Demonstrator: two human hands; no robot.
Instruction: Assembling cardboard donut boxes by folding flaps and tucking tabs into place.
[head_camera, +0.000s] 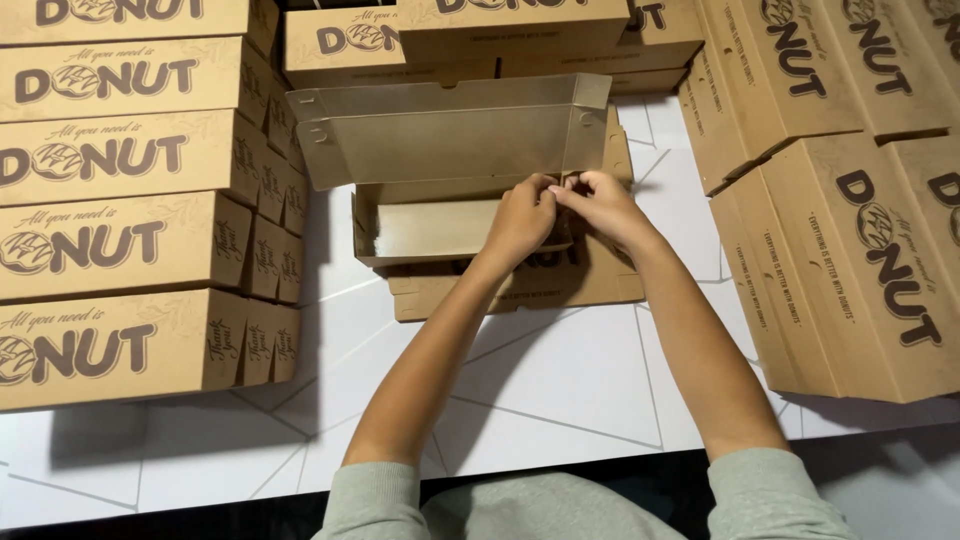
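Note:
A half-folded brown cardboard box (440, 150) stands open on the white table (560, 390), its lid raised toward the back. My left hand (522, 220) and my right hand (597, 205) meet at the box's right front corner. Both pinch a small cardboard flap there, fingertips touching. The box rests on a stack of flat unfolded cardboard blanks (560, 285), partly hidden by my forearms.
Stacks of finished brown printed boxes rise on the left (120, 240), along the back (500, 35), and on the right (850, 250). A dark table edge (200, 515) runs along the bottom.

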